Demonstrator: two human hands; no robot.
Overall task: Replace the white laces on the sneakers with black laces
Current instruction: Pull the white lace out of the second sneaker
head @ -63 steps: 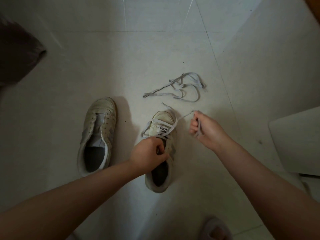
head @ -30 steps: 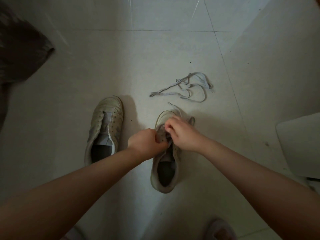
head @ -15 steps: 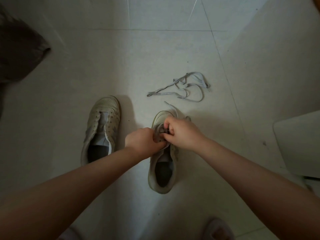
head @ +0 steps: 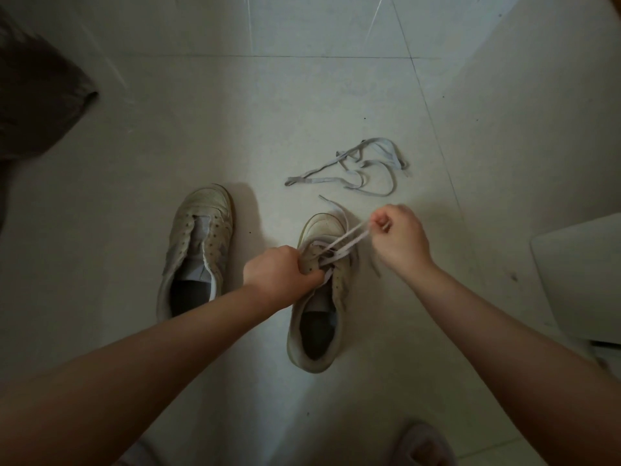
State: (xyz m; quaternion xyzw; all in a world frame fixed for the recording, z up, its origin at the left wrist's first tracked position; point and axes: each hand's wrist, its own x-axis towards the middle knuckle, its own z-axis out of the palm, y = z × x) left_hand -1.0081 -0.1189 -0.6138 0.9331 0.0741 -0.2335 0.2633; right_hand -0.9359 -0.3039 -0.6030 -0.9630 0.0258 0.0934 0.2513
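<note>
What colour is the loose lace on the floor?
White, slightly greyish; the lace shows in the head view.

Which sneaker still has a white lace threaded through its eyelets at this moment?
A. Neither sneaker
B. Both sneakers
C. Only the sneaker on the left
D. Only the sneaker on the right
D: the right sneaker has a white lace running from its eyelets to the right hand, while the left sneaker shows bare eyelets and a removed lace lies on the floor.
</note>
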